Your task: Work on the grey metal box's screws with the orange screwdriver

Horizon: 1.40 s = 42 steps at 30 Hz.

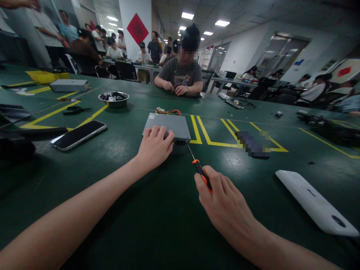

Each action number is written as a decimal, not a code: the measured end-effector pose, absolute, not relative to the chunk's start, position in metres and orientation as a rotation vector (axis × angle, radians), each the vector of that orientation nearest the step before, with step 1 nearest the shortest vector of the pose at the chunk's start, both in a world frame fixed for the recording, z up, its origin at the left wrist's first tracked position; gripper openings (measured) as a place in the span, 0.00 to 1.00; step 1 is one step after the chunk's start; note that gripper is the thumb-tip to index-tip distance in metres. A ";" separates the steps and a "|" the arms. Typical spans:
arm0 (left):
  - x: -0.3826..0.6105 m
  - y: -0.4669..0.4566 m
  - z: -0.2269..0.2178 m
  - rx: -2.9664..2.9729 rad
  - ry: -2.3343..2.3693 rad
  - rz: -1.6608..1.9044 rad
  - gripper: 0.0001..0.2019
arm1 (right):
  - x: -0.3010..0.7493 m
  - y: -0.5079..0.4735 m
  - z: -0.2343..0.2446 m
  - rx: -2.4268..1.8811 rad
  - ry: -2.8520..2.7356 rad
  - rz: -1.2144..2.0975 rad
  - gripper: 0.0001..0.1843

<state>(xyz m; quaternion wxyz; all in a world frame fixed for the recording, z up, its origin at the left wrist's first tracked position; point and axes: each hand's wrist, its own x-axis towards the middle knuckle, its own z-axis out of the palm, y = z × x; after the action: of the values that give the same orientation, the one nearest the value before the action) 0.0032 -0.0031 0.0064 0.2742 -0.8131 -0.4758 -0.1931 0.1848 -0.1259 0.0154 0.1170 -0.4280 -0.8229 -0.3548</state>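
Observation:
A grey metal computer power supply (pixel 176 125) lies on the green table, with coloured wires (pixel 171 111) coming out behind it. My left hand (pixel 155 147) grips its near side, fingers bent over the top face and thumb by the right corner. In my right hand (pixel 225 200) is a screwdriver (pixel 200 169) with a black and orange handle, my fingers wrapped round it. Its thin shaft slants up to the left, and the tip is at the near right corner of the power supply. Whether the tip touches a screw I cannot tell.
Around lie a phone (pixel 80 135), a metal bowl of small parts (pixel 114 100), another grey metal box (pixel 69 85), a yellow tray (pixel 46 77), a blurred dark object (pixel 253 144) and a white device (pixel 315 200). Across the table sits a person (pixel 182 71).

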 end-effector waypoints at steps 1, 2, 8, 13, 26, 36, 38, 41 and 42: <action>0.003 -0.003 0.007 -2.188 -1.281 -0.516 0.17 | 0.185 -0.126 0.015 -1.215 -2.424 -1.045 0.14; 0.003 -0.004 0.007 -2.190 -1.281 -0.515 0.17 | 0.186 -0.126 0.015 -1.182 -2.435 -1.052 0.14; 0.003 -0.003 0.007 -2.227 -1.291 -0.554 0.17 | 0.191 -0.126 0.022 -1.337 -2.380 -1.077 0.11; 0.003 -0.003 0.007 -2.197 -1.284 -0.511 0.17 | 0.186 -0.127 0.019 -1.302 -2.432 -1.110 0.14; 0.003 -0.002 0.006 -2.168 -1.271 -0.494 0.17 | 0.190 -0.123 0.008 -1.314 -2.475 -0.951 0.14; 0.002 -0.003 0.008 -2.209 -1.303 -0.529 0.17 | 0.182 -0.128 0.014 -1.114 -2.450 -0.879 0.13; 0.002 -0.003 0.008 -2.213 -1.308 -0.537 0.16 | 0.180 -0.125 0.012 -1.118 -2.453 -0.872 0.14; 0.001 -0.004 0.008 -2.218 -1.320 -0.543 0.16 | 0.179 -0.120 0.010 -1.131 -2.441 -0.874 0.13; 0.001 -0.004 0.008 -2.221 -1.320 -0.542 0.16 | 0.179 -0.119 0.010 -1.131 -2.439 -0.877 0.13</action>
<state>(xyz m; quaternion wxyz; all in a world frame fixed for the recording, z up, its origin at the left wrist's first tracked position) 0.0012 -0.0036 0.0081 0.2481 -0.8151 -0.4843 -0.1989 0.1788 -0.1194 0.0098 0.1562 -0.3950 -0.8519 -0.3064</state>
